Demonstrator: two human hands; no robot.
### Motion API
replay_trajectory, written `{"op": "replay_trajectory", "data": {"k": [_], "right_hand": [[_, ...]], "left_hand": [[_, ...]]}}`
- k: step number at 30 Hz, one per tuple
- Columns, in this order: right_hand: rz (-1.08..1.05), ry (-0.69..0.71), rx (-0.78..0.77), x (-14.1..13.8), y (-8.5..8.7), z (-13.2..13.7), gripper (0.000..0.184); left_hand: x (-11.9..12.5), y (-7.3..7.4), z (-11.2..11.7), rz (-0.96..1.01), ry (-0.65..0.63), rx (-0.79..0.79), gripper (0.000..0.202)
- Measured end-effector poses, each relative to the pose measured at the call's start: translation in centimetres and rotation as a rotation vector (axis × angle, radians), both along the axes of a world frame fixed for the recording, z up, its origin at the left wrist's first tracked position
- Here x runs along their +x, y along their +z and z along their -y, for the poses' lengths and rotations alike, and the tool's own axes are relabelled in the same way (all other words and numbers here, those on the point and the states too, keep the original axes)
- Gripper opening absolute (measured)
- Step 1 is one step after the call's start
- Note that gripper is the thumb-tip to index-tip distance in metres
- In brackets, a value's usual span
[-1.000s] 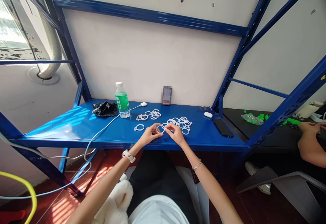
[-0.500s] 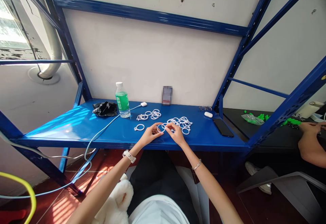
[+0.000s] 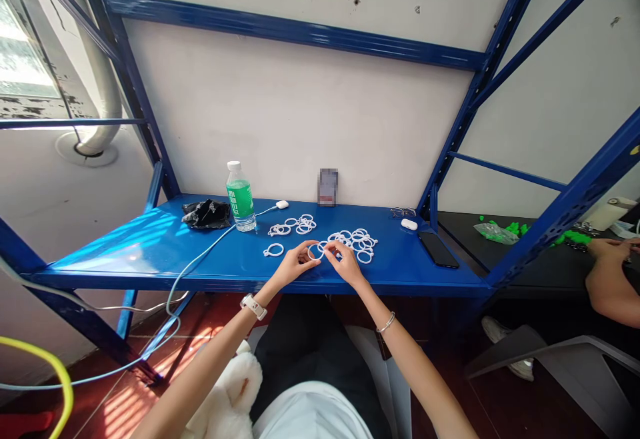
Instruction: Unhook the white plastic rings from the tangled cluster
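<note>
Above the front part of the blue shelf top, my left hand (image 3: pixel 296 264) pinches a white curtain ring (image 3: pixel 309 250) between thumb and fingers. My right hand (image 3: pixel 344 263) is closed at the ring's right side, where it overlaps a second white ring; its fingertips partly hide the point where they meet. Just behind my right hand lies a loose pile of white rings (image 3: pixel 364 239) with small knobs. Farther back on the left is a smaller cluster of rings (image 3: pixel 305 225), and a single ring (image 3: pixel 273 250) lies apart, left of my left hand.
A water bottle (image 3: pixel 241 199) and a black plastic bag (image 3: pixel 206 214) stand at the left, beside a white cable. To the right are a black phone (image 3: pixel 438 250), an earbud case (image 3: pixel 409 224) and glasses (image 3: pixel 403 212). Another person's arm (image 3: pixel 613 286) is at far right.
Both hands stay in nearly the same place, still on the rings. No object on the shelf has visibly moved.
</note>
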State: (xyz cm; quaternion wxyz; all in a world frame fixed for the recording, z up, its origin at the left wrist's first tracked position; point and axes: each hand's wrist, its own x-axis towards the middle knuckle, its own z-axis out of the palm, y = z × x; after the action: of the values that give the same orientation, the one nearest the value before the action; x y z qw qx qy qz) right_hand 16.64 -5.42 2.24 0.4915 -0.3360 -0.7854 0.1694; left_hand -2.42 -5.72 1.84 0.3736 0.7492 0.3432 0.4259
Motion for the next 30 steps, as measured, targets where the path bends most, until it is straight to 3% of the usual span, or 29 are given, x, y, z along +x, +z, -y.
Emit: {"op": "replay_trajectory", "data": {"k": [30], "right_hand": [[0.029, 0.003, 0.012, 0.04, 0.03, 0.08, 0.018]], "left_hand": [[0.06, 0.06, 0.13, -0.026, 0.022, 0.027, 0.059]]}}
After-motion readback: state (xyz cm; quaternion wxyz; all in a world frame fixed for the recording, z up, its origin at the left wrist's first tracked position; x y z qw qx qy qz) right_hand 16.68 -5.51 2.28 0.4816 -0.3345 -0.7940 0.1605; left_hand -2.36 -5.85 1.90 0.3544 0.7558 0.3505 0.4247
